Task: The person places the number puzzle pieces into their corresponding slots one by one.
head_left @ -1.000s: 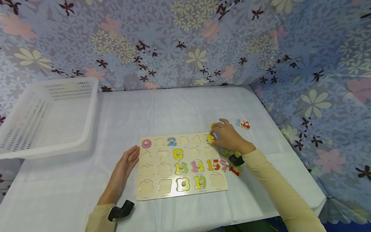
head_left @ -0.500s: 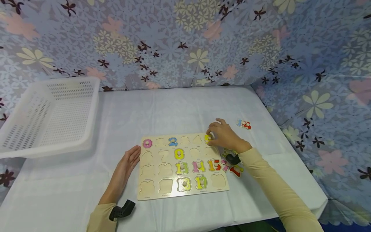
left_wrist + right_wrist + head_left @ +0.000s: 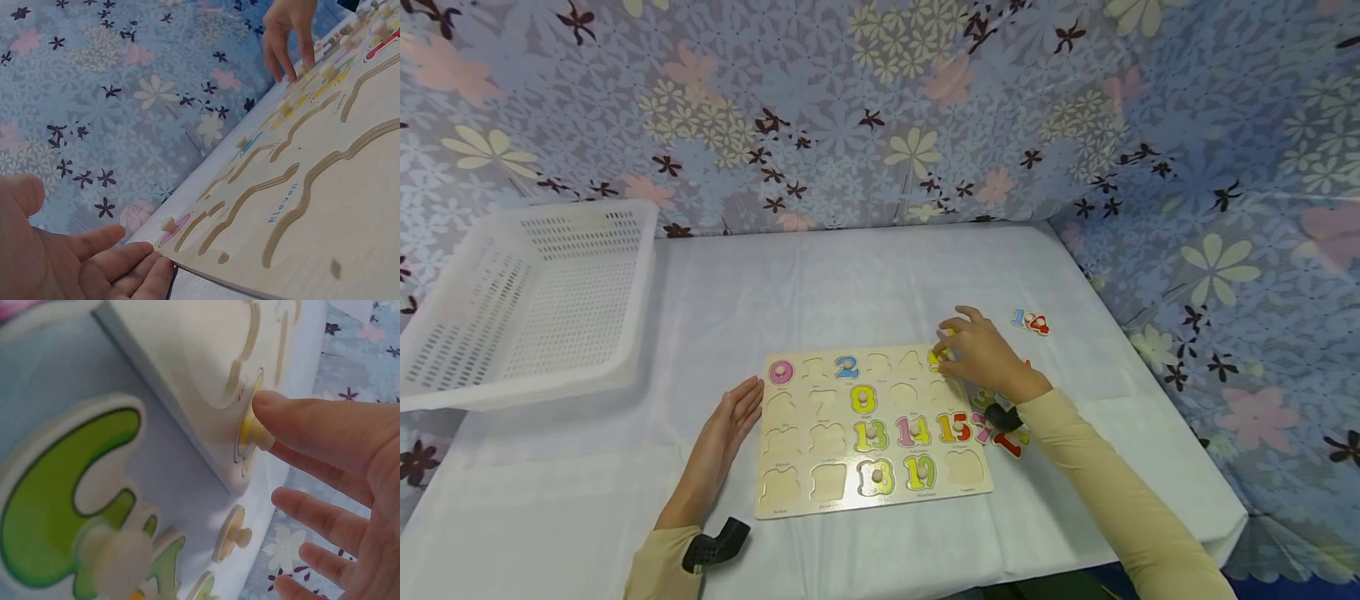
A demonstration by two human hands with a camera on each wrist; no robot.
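A wooden number puzzle board lies on the table, with several knobbed number pieces set in its recesses. My right hand is over its upper right corner, where thumb and forefinger pinch the knob of a yellow number 5 piece. In the right wrist view that piece lies at its recess, and the other fingers are spread. My left hand rests beside the board with extended fingers, their tips against its left edge near the pink 0 piece.
Loose number pieces, among them a red 1 and a pink 7, lie along the board's right side, partly under the right wrist. Farther back are a blue 1 and red 4. A white basket stands at left.
My right hand has shifted slightly left over the yellow 5, still at the same corner. The left hand has stayed at the board's edge.
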